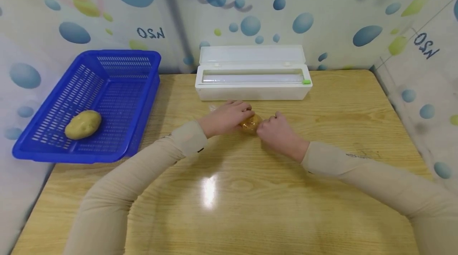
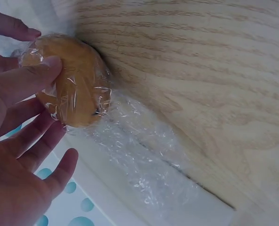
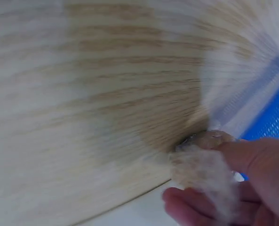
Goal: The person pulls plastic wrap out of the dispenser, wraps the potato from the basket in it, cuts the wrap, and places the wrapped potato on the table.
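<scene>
Over the table, a potato (image 1: 251, 123) is wrapped in clear plastic wrap, which looks creased and shiny in the left wrist view. My left hand (image 1: 229, 116) holds this potato from the left, its thumb lying across the film and its fingers around the far side. A loose tail of plastic wrap (image 2: 144, 150) trails off the potato. On the other side, my right hand (image 1: 278, 132) has curled fingers and pinches the film at the potato's edge. In the right wrist view a crumpled flap of film hangs over the right hand's (image 3: 257, 183) fingers.
A white plastic wrap dispenser (image 1: 254, 93) stands at the back of the wooden table, lid raised, with a roll inside and a green slider (image 1: 306, 82) at its right end. At the left, a blue basket (image 1: 143, 100) holds another, unwrapped potato (image 1: 83, 124). Patterned walls border the table.
</scene>
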The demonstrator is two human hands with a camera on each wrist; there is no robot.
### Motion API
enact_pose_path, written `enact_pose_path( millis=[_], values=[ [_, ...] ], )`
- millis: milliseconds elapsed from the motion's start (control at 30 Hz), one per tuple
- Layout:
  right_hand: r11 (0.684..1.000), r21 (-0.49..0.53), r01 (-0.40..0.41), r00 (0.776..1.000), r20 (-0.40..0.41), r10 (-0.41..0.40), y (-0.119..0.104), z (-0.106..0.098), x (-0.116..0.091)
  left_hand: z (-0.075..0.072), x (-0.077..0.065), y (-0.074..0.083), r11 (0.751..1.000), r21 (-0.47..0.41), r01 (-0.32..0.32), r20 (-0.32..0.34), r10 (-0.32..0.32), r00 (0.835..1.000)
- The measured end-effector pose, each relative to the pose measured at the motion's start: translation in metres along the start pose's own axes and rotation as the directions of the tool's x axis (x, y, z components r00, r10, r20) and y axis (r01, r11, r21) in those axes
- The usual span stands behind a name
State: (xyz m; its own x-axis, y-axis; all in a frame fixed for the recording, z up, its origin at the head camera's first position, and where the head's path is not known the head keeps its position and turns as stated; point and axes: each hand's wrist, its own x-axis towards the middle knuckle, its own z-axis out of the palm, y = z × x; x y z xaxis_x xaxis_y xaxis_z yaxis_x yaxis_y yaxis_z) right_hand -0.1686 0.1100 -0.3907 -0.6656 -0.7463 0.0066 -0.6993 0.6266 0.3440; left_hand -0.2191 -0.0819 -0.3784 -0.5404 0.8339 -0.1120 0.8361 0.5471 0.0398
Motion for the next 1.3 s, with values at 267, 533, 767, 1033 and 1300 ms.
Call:
enact_pose_path(
  millis=[267,533,767,1033,1300],
  values=[
    [0.978,0.179,-0.105,0.994,0.028,0.101,0.007,0.009,-0.006,-0.004,0.000,0.000,0.999,-0.042,0.022,0.016,-0.021,1.000],
    [0.705,0.677,-0.210,0.976,0.102,0.192,0.024,0.016,-0.004,-0.003,0.000,-0.002,0.999,-0.027,0.040,0.027,-0.039,0.999],
    [0.524,0.817,-0.242,0.968,0.241,0.070,0.041,0.022,0.006,-0.002,0.001,-0.003,0.999,-0.027,0.037,0.027,-0.036,0.999],
    [-0.054,0.854,-0.518,0.851,0.508,-0.130,0.060,0.038,0.011,-0.001,0.001,-0.004,0.999,-0.030,0.039,0.023,-0.038,0.999],
    [-0.311,0.704,-0.638,0.770,0.568,-0.292,0.072,0.048,0.015,0.002,0.000,-0.005,0.997,-0.072,0.003,-0.026,-0.005,1.000]
  ],
)
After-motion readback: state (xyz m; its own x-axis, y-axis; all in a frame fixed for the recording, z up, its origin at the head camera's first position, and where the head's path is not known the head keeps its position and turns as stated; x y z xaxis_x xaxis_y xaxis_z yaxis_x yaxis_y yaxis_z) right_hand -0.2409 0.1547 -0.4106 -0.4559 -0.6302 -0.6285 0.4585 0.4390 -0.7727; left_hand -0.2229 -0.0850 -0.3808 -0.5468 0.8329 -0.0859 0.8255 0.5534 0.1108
